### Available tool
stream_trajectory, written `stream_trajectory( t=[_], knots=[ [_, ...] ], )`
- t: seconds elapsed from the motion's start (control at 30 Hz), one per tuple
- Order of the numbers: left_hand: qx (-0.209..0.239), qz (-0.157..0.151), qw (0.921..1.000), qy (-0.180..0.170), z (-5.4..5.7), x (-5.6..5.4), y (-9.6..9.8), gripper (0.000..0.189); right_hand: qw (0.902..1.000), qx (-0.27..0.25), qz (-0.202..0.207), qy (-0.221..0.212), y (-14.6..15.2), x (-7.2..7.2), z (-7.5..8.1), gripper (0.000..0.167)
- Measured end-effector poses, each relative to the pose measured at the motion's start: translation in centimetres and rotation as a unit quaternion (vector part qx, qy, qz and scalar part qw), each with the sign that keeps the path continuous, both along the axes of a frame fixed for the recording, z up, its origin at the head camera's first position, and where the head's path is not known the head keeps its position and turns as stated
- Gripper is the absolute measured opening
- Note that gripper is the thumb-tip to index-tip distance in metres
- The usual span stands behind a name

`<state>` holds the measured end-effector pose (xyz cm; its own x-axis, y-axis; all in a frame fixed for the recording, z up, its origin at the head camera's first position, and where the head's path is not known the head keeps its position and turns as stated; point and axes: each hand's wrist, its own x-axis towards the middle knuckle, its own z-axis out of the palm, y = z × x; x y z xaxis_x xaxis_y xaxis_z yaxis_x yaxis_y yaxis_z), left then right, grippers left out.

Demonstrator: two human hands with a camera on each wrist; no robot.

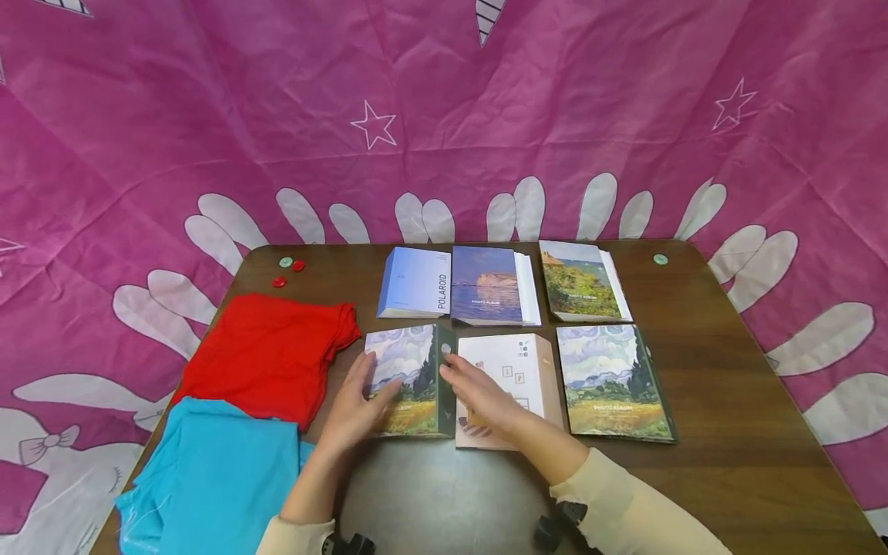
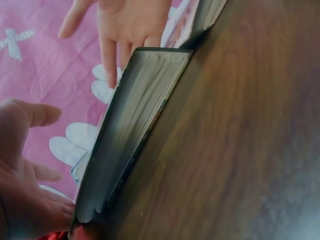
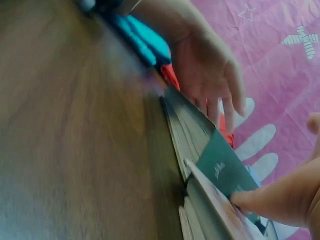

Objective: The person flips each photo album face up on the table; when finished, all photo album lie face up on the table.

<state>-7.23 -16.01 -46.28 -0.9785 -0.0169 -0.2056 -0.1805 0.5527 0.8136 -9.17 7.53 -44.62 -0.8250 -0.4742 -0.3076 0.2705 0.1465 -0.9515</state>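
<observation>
front-left landscape album [image 1: 409,353]: flanked, ungripped

head view: it lay on the table [image 1: 749,401]; left hand [image 1: 357,408], fingers relaxed, rested at its left edge; right hand [image 1: 486,397], loosely extended, touched its green spine [image 1: 445,416].

left wrist view: page edges [image 2: 125,115] showed.

right wrist view: thumb [image 3: 250,200] met spine.

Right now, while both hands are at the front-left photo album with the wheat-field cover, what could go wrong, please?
The wheat-field photo album lies close beside the white-covered album, so moving it right might knock that askew.
The right hand reaches across the white-covered album and could brush it.
The POLAROID album is just behind; a forward push might bump it.
</observation>
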Motion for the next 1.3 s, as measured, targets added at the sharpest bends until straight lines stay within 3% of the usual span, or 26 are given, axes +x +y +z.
stream_trajectory(
  t=[0.1,0.23,0.33,0.47,0.57,0.67,0.77,0.9,1.03,1.2,1.3],
  knots=[
    [0.028,-0.001,0.9995,0.013,-0.1,-0.1,0.5,0.085,0.9983,-0.051,-0.009,-0.028,-0.4,0.3,0.2,0.077],
    [0.078,-0.003,0.9968,0.017,-0.3,-0.1,1.0,0.084,0.9942,-0.097,-0.036,-0.027,-0.9,1.1,0.3,0.078],
    [0.117,0.007,0.9929,0.018,-0.5,-0.1,1.4,0.081,0.9908,-0.119,-0.059,0.023,-1.2,1.8,0.6,0.075],
    [0.192,0.007,0.9811,0.026,-0.6,-0.1,2.4,0.075,0.9780,-0.127,-0.096,0.135,-1.8,2.1,1.2,0.069],
    [0.227,-0.004,0.9737,0.024,-0.6,-0.2,3.3,0.075,0.9640,-0.081,-0.140,0.211,-2.3,2.2,1.3,0.064],
    [0.225,-0.003,0.9742,0.016,-0.5,-0.1,4.0,0.075,0.9518,-0.019,-0.184,0.244,-2.4,2.1,0.9,0.060],
    [0.227,0.006,0.9739,0.014,-0.5,0.1,4.1,0.074,0.9520,-0.027,-0.201,0.229,-2.3,1.9,0.7,0.059],
    [0.254,-0.006,0.9669,0.017,-0.4,0.2,4.1,0.069,0.9632,-0.077,-0.198,0.165,-2.0,1.3,0.9,0.063],
    [0.322,-0.036,0.9458,0.019,0.5,0.4,4.5,0.065,0.9659,-0.098,-0.208,0.118,-1.9,0.9,1.3,0.056],
    [0.374,-0.081,0.9231,0.035,3.0,0.8,5.4,0.066,0.9626,-0.122,-0.223,0.093,-1.6,0.7,1.9,0.047],
    [0.350,-0.086,0.9313,0.053,4.4,1.1,5.4,0.069,0.9618,-0.150,-0.215,0.078,-1.5,0.7,2.2,0.045]
  ],
)
